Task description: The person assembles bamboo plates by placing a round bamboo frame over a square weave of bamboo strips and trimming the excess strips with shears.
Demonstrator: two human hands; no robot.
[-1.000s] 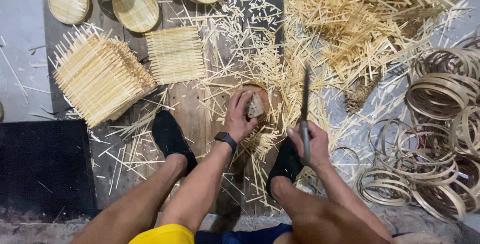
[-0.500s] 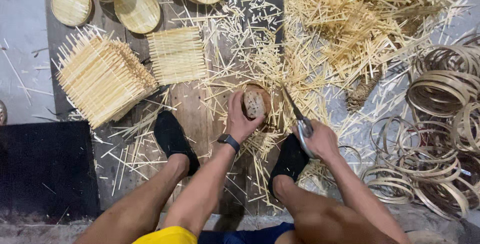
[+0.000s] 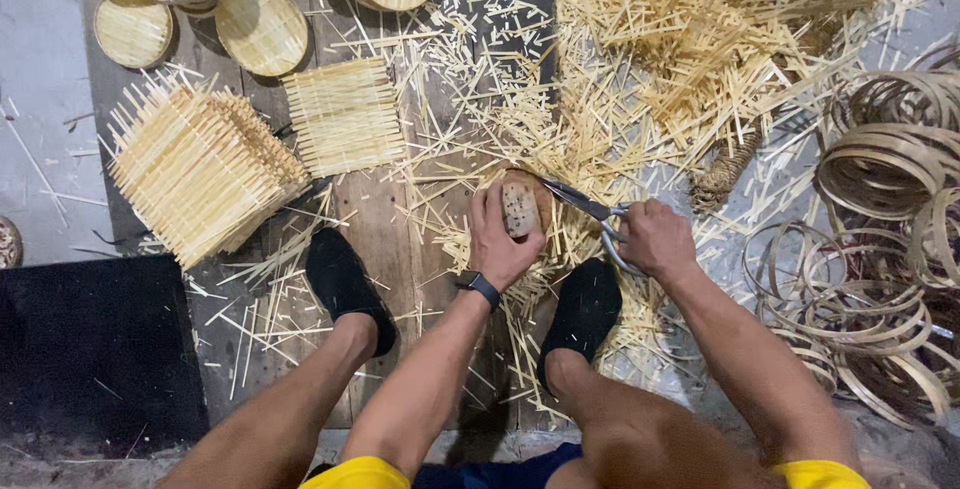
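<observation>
The left hand (image 3: 503, 239) curls around a small round woven disc (image 3: 520, 209), fingers wrapped over its near edge, holding it upright above the wooden board (image 3: 385, 229). The right hand (image 3: 655, 239) is closed through the handles of metal scissors (image 3: 590, 214), whose blades reach left and meet the disc's rim. Beyond lie loose bamboo strips (image 3: 700, 39), square woven mats (image 3: 345, 114), finished round discs (image 3: 262, 27), and coiled hoops (image 3: 890, 159) to the right.

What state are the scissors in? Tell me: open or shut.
Open. The scissors in the right hand have their two blades spread apart, tips at the edge of the small woven disc that the left hand holds.
</observation>
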